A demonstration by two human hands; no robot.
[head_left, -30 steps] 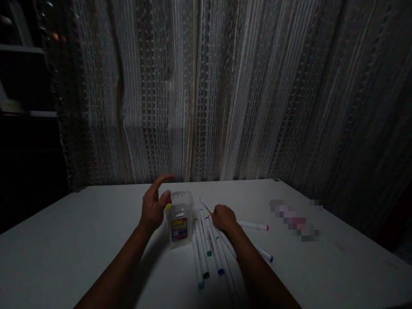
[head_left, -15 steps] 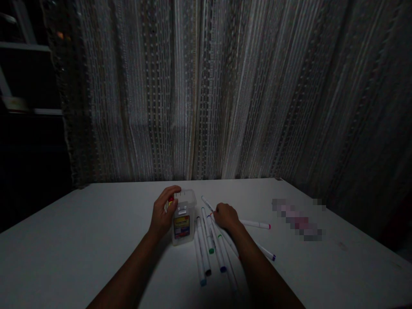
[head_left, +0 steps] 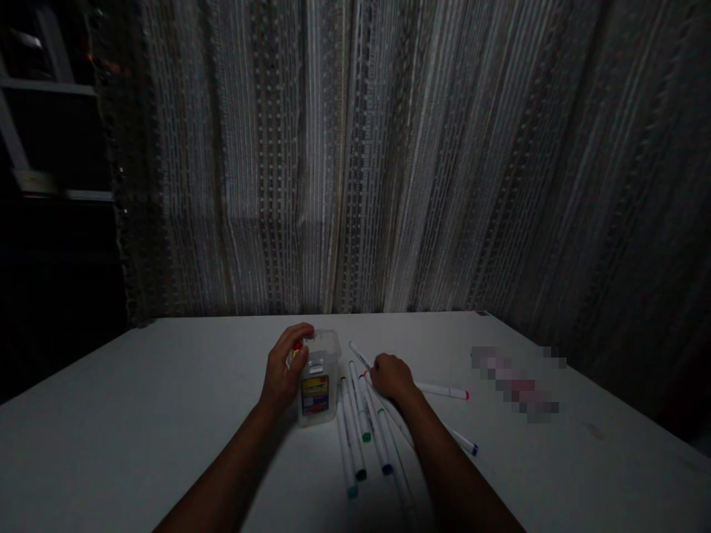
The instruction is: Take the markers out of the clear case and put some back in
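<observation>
My left hand (head_left: 286, 366) is wrapped round the left side of a clear plastic box (head_left: 327, 407), its thumb towards me and its fingers over the rim. The box stands upright on the table, a colourful label on its front. A small red and yellow patch shows between thumb and fingers. Right of the box, several white markers (head_left: 351, 437) with coloured ends lie fanned out and partly overlapping. Among their far ends my right hand (head_left: 392, 375) is closed, fingers curled down on a marker (head_left: 359, 354) with a pale blue end. The fingertips are hidden.
The white table (head_left: 167, 392) reaches back to a patterned grey curtain (head_left: 344, 163). A pink-tipped marker (head_left: 444, 390) and a purple-tipped marker (head_left: 465, 443) stick out right of my right forearm. Farther right lies a pixelated pinkish item (head_left: 516, 385). The light is dim.
The whole view has shifted slightly. Both hands, the box and the markers keep nearly the same places relative to each other.
</observation>
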